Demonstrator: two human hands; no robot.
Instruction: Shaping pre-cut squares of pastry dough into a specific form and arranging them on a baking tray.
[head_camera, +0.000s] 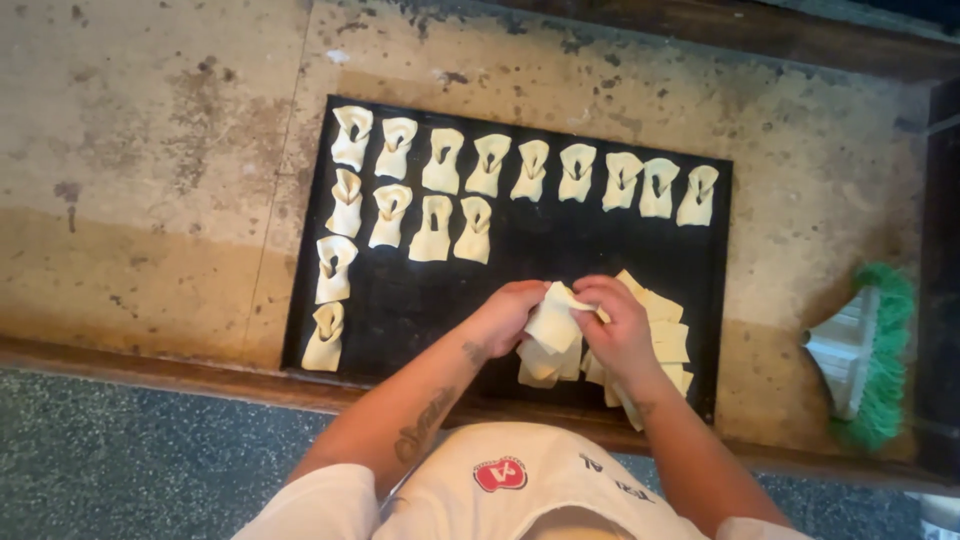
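Labels: red rounded emblem (499, 474) on the white garment, bottom centre | dark printed lettering (612, 478) to its right | packages, signs, screens: none visible

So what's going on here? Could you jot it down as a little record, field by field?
Surface: worn, stained worktop
Tray: black baking tray lying flat on it
Folded pieces: sixteen shaped dough pieces in rows along the tray's top and left side
Unfolded stack: flat dough squares at the tray's lower right
Left hand: pinching a dough square
Right hand: gripping the same square
Nearby: green-bristled brush to the right
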